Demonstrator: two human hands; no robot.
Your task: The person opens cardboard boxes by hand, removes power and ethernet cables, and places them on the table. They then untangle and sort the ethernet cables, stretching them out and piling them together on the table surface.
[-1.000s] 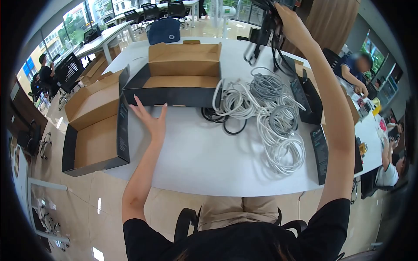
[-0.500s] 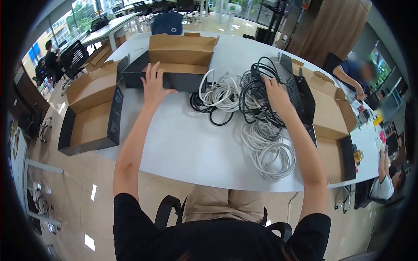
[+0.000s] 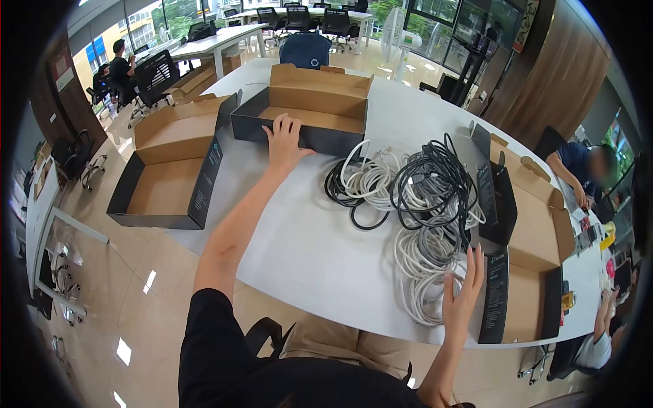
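My left hand (image 3: 284,146) rests at the front wall of a black cardboard box (image 3: 326,138) with a brown inside and raised lid. Its fingertips are at the rim and the thumb points out to the right. Holding nothing, my right hand (image 3: 462,296) has its fingers stretched out, between the coiled white cables (image 3: 416,289) and the right-hand box (image 3: 494,299). Beyond it, black cables (image 3: 442,178) lie tangled on top of grey and white ones. More white cable (image 3: 371,178) is coiled to their left, beside a darker coil (image 3: 338,183).
A third open box (image 3: 163,187) stands at the table's left edge. Another black box (image 3: 500,197) is at the right, beside the cable heap. The white table (image 3: 306,238) has a curved near edge. People sit at the right, one with a dark blue sleeve (image 3: 568,163).
My right hand has left the black cables and come back toward me, beside the near white coils. My left hand stays at the box, fingers lower on its rim. The camera view has turned left.
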